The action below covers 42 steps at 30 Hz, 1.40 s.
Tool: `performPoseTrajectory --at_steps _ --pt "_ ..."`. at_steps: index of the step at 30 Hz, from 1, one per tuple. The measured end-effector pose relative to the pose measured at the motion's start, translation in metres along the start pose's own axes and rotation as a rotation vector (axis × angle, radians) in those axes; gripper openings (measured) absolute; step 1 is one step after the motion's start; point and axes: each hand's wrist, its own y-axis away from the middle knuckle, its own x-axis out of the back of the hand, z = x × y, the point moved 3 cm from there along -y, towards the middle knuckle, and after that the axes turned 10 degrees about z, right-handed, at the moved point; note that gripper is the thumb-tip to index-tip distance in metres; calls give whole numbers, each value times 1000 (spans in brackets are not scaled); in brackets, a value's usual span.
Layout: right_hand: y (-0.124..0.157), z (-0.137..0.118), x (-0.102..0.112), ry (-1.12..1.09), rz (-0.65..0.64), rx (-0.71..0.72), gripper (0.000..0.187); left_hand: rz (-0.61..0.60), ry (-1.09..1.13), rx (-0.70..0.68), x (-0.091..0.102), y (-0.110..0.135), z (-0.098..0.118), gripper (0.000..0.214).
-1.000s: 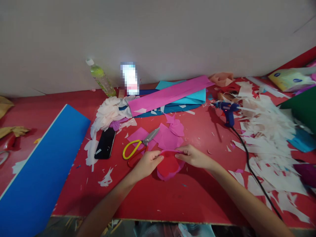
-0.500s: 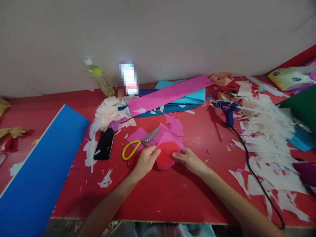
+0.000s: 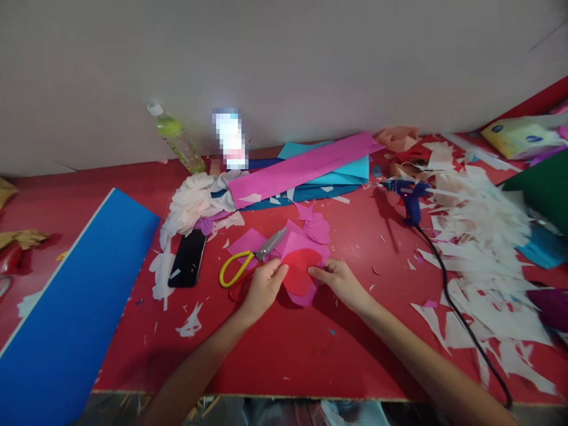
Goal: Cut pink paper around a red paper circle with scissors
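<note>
Between my hands is a rounded red paper cutout [image 3: 298, 273] over pink paper [image 3: 295, 242]. My left hand [image 3: 265, 285] pinches the left edge, thumb on top. On the opposite side, my right hand [image 3: 344, 283] is closed at the right edge, its thumb tip against the red cutout; the fingers underneath are hidden. Scissors [image 3: 233, 273] with a yellow handle loop lie just left of the papers, blades pointing up and right. Cut pink petals [image 3: 317, 228] rest behind my hands.
A blue glue gun [image 3: 410, 198] with a black cord lies right, beside white paper scraps [image 3: 483, 266]. Left are a black phone [image 3: 189, 260], white paper flower [image 3: 190, 201] and blue board [image 3: 80, 313]. Behind are a bottle [image 3: 180, 142] and pink paper strip [image 3: 302, 168].
The red cutout has shifted and turned slightly against the pink paper, so more pink shows around its upper and lower right. My hands stay in nearly the same place.
</note>
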Motion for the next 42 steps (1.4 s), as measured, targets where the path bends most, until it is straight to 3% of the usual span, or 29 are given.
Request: performPoseTrajectory --at_steps 5,7,10,12,15,20,24,29,33,38,42 --pt "-4 -4 8 44 42 39 39 -34 53 31 21 -11 -5 36" --pt "-5 -6 11 46 36 52 38 53 -182 -72 39 -14 -5 37" --pt "-5 -7 15 47 41 42 37 154 -818 -188 63 -11 -2 29" --pt "-6 -5 16 49 45 20 36 112 -1100 -178 71 -5 -2 30" --pt "-7 -1 15 48 55 -4 36 -9 -1263 -173 70 3 0 34" --pt "-9 -1 13 21 73 -3 36 -137 -1298 -57 61 -4 1 41" --pt "-9 -5 15 -19 92 21 37 -109 -1272 51 59 -12 0 36" --pt "-10 -6 21 -42 151 61 37 -51 -1107 -15 67 -5 8 33" --pt "-9 -4 24 -69 193 79 36 -134 -981 -110 69 7 20 21" --pt "-4 -6 28 -146 193 99 33 -210 -1068 -234 55 18 43 44" --pt "0 -14 31 -164 250 110 37 -249 -1142 -226 41 19 53 41"
